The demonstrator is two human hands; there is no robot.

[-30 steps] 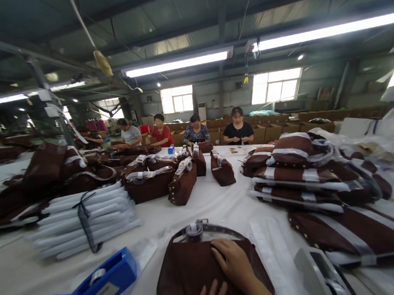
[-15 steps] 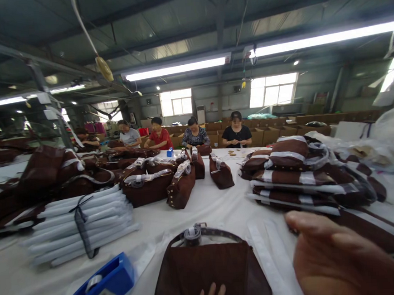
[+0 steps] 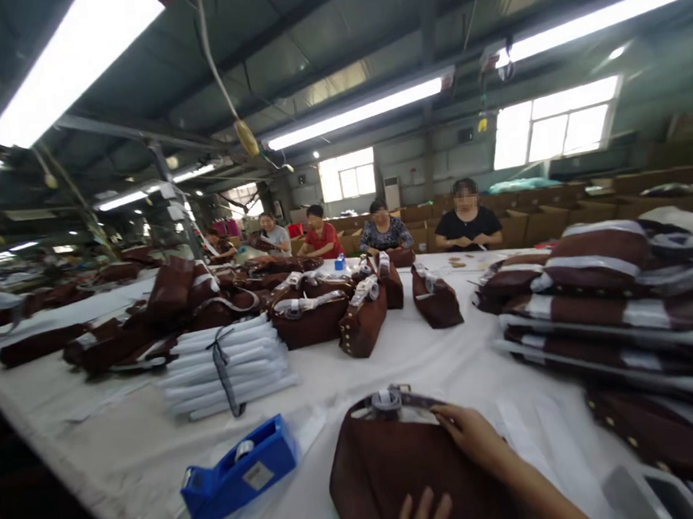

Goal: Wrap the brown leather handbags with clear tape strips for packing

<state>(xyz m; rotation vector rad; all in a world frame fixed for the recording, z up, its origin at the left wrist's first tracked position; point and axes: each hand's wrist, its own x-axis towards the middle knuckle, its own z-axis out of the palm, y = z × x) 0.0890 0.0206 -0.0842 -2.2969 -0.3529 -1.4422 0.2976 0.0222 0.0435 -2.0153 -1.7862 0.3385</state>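
A dark brown handbag [image 3: 391,456] lies in front of me, its wrapped strap and buckle curving over the top edge. My left hand [image 3: 430,517] rests on its lower front with fingers spread; only the fingers show at the frame's bottom. At the bag's upper right, my right hand [image 3: 471,433] has its fingers closed on the top edge beside the strap. A blue tape dispenser [image 3: 243,471] stands to the left of the bag.
A tied stack of white packets [image 3: 229,369] lies left. Several brown bags [image 3: 309,318] stand beyond it. More bags [image 3: 592,328] are piled at right, near a grey-white device [image 3: 653,495]. Co-workers [image 3: 467,222] sit across the table [image 3: 127,453].
My right hand has moved from the open air at right to the bag's top edge. The camera has turned left, shifting the scene rightward. My left hand stays on the bag.
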